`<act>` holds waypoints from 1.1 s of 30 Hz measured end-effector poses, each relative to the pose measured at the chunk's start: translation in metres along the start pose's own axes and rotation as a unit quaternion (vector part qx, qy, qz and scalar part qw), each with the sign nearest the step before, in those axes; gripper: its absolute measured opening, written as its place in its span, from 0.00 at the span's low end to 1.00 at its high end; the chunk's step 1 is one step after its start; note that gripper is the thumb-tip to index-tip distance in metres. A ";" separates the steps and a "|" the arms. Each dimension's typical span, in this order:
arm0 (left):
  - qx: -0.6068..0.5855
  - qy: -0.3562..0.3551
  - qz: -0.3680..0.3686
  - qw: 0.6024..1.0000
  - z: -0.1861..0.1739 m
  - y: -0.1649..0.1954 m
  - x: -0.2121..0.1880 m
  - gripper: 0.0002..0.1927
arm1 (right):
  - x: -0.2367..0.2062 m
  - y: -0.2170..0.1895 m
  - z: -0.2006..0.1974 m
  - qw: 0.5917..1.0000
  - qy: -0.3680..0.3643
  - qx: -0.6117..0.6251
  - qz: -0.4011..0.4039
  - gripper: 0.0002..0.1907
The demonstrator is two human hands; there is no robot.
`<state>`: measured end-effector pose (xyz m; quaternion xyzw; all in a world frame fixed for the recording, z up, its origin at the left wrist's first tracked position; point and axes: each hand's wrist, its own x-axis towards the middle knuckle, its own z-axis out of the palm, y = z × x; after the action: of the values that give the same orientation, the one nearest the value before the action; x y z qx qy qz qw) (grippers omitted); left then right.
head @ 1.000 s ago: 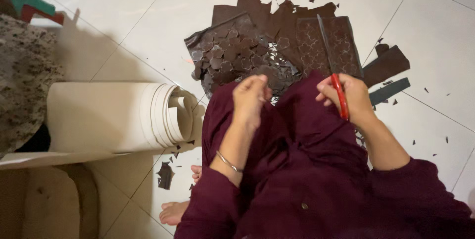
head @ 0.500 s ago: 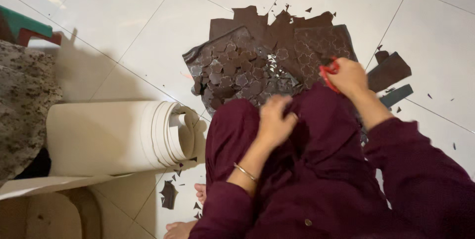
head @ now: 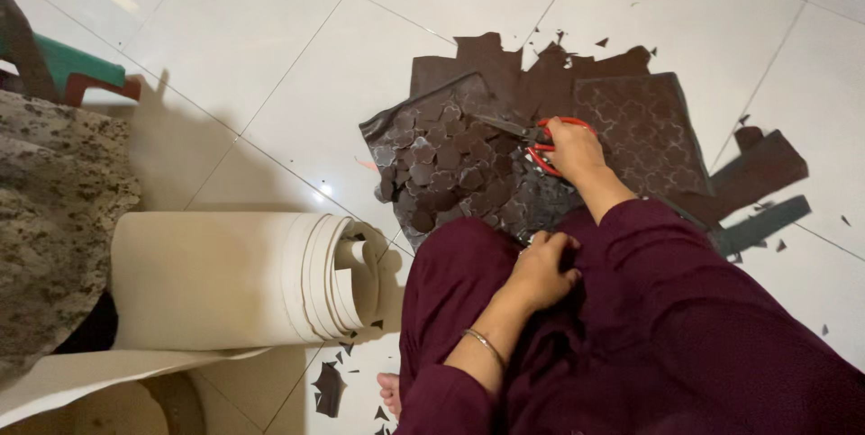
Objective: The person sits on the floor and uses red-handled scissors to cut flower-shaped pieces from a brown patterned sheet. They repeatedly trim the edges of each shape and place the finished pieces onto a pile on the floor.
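**Two hands, one pair of scissors, and a floor of dark brown leatherette**

Several layers of dark brown embossed sheet material (head: 644,133) lie flat on the white tiled floor (head: 270,66), just ahead of the person's knees. It looks thin, limp and light, more like faux leather than board: it should drape and fold if lifted by a corner, so the best hold is a flat pinch on an outer edge, close to where the blades work. Beside the knees, to the left, lies a large cream-coloured roll of sheet material (head: 216,277); it seems heavier and springy, best taken around its body.

On the sheet sits a pile of small dark brown round cut-outs (head: 441,160), loose and overlapping, likely to slide and scatter if the sheet beneath is pulled.

The right hand (head: 572,151) has its grip threaded through and closed around the red-handled scissors (head: 541,142), blades pointing left over the cut-outs. The left hand (head: 541,268) rests on the maroon-clad lap with fingers curled inward; I cannot tell whether it pinches anything.

Whether the blades are parted is hard to make out against the dark material. The near edge of the sheet is hidden behind the knees, and the small offcuts (head: 329,390) near the bare toes are cut off by the frame.
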<state>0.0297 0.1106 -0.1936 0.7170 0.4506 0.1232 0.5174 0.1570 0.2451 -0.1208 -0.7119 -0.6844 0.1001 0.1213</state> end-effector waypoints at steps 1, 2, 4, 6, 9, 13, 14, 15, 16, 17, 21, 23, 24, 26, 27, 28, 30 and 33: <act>-0.006 -0.004 -0.016 1.000 -0.001 0.001 0.002 0.26 | 0.003 0.001 0.004 1.000 0.001 -0.011 -0.014 0.25; -0.012 -0.008 -0.032 0.999 -0.002 0.002 0.003 0.25 | 0.005 0.002 0.008 0.999 0.002 -0.023 -0.028 0.27; -0.012 -0.001 -0.028 1.000 -0.005 0.002 0.005 0.25 | 0.009 0.006 0.017 0.999 0.004 -0.028 -0.044 0.26; -0.006 -0.001 -0.033 0.999 -0.006 0.002 0.009 0.23 | 0.010 0.010 0.023 0.999 0.003 -0.018 -0.048 0.21; 0.001 -0.016 -0.039 0.999 -0.006 0.001 0.013 0.20 | 0.007 0.012 0.025 0.997 0.010 -0.031 -0.067 0.21; -0.046 -0.005 -0.025 0.999 -0.009 -0.001 0.019 0.16 | -0.004 0.005 0.019 1.000 0.016 0.006 -0.009 0.10; -0.065 -0.005 -0.027 0.998 -0.010 -0.001 0.019 0.15 | -0.009 0.004 0.016 0.999 0.024 0.034 0.007 0.11; -0.093 0.010 -0.019 0.995 -0.011 -0.001 0.018 0.13 | -0.013 0.004 0.013 0.997 0.034 0.062 0.024 0.12; -0.121 0.025 -0.011 0.992 -0.013 -0.001 0.017 0.12 | -0.018 0.004 0.010 0.994 0.059 0.087 0.033 0.13; -0.150 0.040 -0.001 0.988 -0.013 0.000 0.017 0.11 | -0.023 0.006 0.007 0.989 0.085 0.112 0.040 0.15; -0.237 0.125 -0.014 0.963 -0.015 0.005 0.017 0.08 | -0.048 0.020 -0.010 0.966 0.103 0.211 0.107 0.13; -0.257 0.200 -0.009 0.945 -0.016 0.009 0.018 0.12 | -0.065 0.030 -0.018 0.936 0.090 0.328 0.092 0.11; -0.277 0.209 -0.009 0.938 -0.017 0.011 0.019 0.13 | -0.073 0.032 -0.023 0.915 0.085 0.385 0.084 0.11; -0.316 0.227 -0.013 0.921 -0.019 0.015 0.020 0.16 | -0.089 0.035 -0.035 0.915 0.033 0.393 0.091 0.09; -0.396 0.197 -0.045 0.896 -0.021 0.015 0.020 0.18 | -0.097 0.034 -0.041 0.913 0.009 0.396 0.094 0.08; -0.472 0.164 -0.076 0.863 -0.023 0.015 0.020 0.19 | -0.105 0.032 -0.044 0.915 -0.009 0.399 0.053 0.10; -0.542 0.116 -0.088 0.827 -0.024 0.015 0.017 0.17 | -0.123 0.026 -0.050 0.914 -0.049 0.402 -0.027 0.13; -0.526 0.109 -0.052 0.842 -0.022 0.015 0.013 0.10 | -0.134 0.026 -0.051 0.952 -0.154 0.262 0.044 0.13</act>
<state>0.0305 0.1340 -0.1751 0.2945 0.4081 0.3917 0.7703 0.1919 0.1081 -0.0833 -0.6608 -0.6123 0.3893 0.1920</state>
